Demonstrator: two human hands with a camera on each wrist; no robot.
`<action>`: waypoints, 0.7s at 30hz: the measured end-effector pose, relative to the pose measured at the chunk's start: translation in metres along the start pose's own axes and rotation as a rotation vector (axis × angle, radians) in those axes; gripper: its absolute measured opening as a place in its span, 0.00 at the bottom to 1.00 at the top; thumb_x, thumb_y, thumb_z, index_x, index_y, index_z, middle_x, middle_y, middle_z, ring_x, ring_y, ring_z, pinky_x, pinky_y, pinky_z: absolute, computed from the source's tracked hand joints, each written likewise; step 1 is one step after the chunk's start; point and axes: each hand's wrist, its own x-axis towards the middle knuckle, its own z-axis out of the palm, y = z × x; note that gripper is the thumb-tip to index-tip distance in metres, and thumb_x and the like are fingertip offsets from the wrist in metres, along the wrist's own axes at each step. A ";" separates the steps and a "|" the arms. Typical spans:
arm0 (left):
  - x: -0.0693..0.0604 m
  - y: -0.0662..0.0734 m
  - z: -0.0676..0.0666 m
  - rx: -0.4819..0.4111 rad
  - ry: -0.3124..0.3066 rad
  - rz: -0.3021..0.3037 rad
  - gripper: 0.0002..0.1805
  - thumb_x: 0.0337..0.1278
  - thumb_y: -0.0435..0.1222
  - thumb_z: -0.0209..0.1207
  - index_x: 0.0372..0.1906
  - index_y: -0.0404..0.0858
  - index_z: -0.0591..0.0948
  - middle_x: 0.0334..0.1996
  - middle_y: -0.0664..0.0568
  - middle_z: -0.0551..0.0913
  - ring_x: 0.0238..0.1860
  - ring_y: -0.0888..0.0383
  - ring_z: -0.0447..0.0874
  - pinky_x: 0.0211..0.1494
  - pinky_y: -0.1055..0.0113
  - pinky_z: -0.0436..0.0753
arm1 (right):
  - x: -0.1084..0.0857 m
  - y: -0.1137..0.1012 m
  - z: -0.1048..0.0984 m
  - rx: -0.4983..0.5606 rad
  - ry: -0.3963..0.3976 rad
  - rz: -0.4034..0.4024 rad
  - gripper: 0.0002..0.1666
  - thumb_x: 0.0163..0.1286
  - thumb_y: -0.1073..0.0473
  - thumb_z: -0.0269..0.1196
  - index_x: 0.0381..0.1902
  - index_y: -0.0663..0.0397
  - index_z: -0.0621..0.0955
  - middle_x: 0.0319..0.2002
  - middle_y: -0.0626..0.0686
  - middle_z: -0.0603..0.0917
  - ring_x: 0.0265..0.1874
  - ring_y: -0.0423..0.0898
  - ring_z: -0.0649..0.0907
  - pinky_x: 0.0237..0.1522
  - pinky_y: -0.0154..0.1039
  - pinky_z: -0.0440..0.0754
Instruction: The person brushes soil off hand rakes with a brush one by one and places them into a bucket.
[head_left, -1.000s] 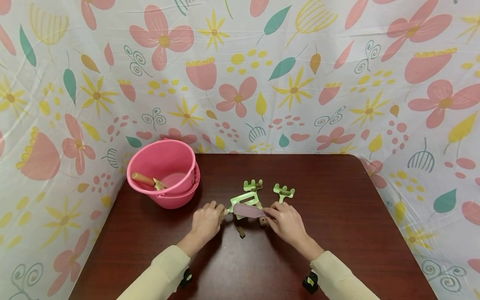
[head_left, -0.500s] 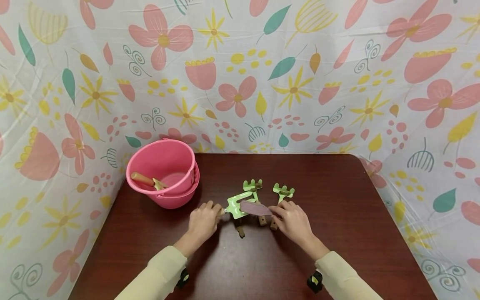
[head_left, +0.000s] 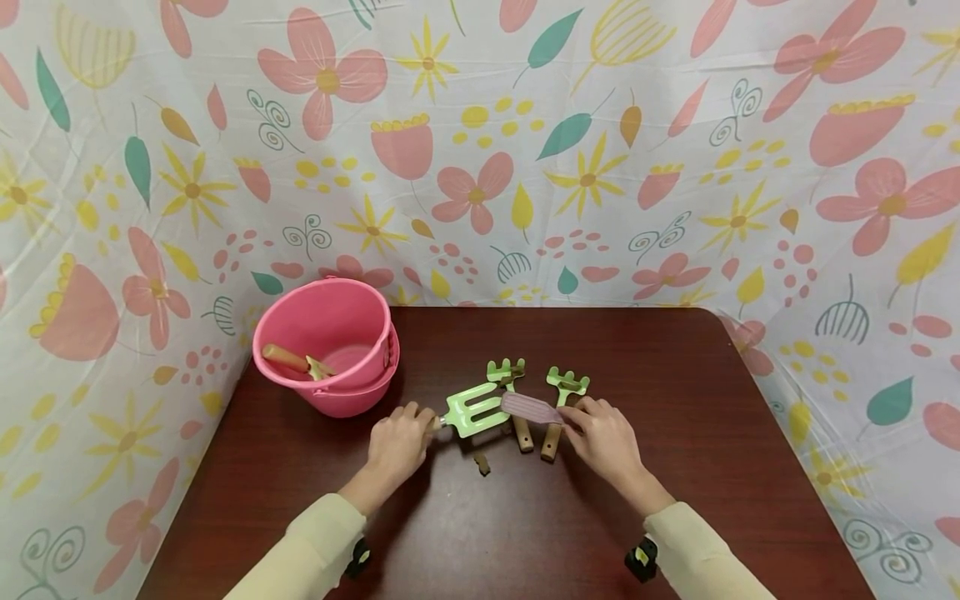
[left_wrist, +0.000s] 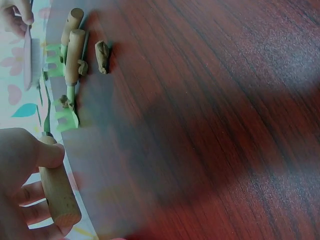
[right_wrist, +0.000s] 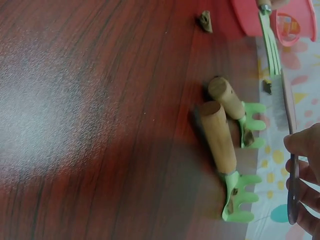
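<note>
Dark reddish-brown table (head_left: 465, 542), streaky wood grain, bit of a sheen. Clock positions are from the crinkly brown scrap (head_left: 482, 464) in the middle. Left hand (head_left: 397, 439), just past 9, grips the glossy green fork (head_left: 472, 410) by its round wooden handle; right hand (head_left: 603, 433), just before 3, pinches a flat mauve brush (head_left: 528, 408), pale bristles toward the tines. Stubby green rakes (head_left: 567, 382) around 1 and 2. Smooth pink buckets (head_left: 345, 404) nested at 10. Creased floral cloth (head_left: 480, 125) behind.
</note>
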 end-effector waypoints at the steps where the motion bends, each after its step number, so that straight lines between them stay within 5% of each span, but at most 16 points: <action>1: 0.000 -0.001 0.000 0.002 -0.001 -0.001 0.17 0.30 0.40 0.72 0.33 0.46 0.81 0.26 0.53 0.77 0.25 0.54 0.77 0.17 0.64 0.72 | -0.001 0.001 0.000 -0.002 0.000 -0.001 0.15 0.47 0.60 0.70 0.37 0.48 0.86 0.28 0.47 0.78 0.25 0.46 0.75 0.24 0.41 0.71; 14: -0.001 -0.006 -0.001 -0.027 -0.004 -0.017 0.16 0.30 0.39 0.71 0.32 0.46 0.80 0.26 0.52 0.76 0.25 0.53 0.76 0.17 0.62 0.73 | -0.005 0.008 0.000 0.015 0.021 0.021 0.16 0.47 0.61 0.70 0.37 0.49 0.85 0.28 0.48 0.79 0.25 0.48 0.76 0.24 0.42 0.72; 21: -0.003 -0.001 -0.001 -0.146 -0.094 -0.114 0.15 0.36 0.39 0.70 0.36 0.46 0.81 0.26 0.53 0.76 0.27 0.52 0.80 0.19 0.57 0.75 | -0.002 0.010 0.000 0.043 0.050 0.044 0.17 0.49 0.61 0.69 0.40 0.50 0.84 0.29 0.49 0.79 0.26 0.48 0.76 0.26 0.44 0.72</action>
